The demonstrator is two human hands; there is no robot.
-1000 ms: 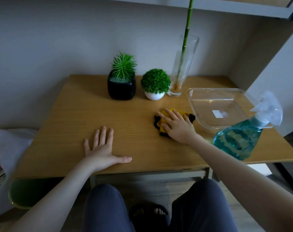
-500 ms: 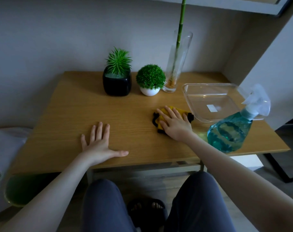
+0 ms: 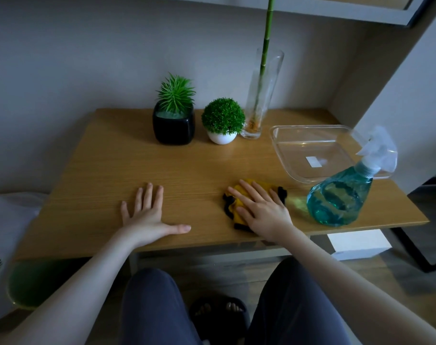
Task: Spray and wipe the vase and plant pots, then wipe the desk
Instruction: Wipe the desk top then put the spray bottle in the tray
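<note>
My right hand (image 3: 260, 211) lies flat, fingers straight, pressing a yellow cloth with black edging (image 3: 233, 207) onto the wooden desk (image 3: 187, 175) near its front edge. My left hand (image 3: 147, 215) rests flat on the desk, fingers spread, holding nothing. At the back stand a black square pot with a spiky plant (image 3: 174, 127), a small white round pot with a green ball plant (image 3: 222, 136) and a tall glass vase with a green stalk (image 3: 260, 95). A blue spray bottle (image 3: 341, 197) stands to the right of the cloth.
A clear plastic tray (image 3: 311, 151) lies at the right behind the bottle. A wall runs behind the desk and a shelf hangs above. A white box (image 3: 358, 244) sits on the floor under the desk's right end. My knees are below the front edge.
My right hand with the cloth has slid a little toward the front edge of the desk. The left hand has stayed flat in its place; the view has shifted slightly.
</note>
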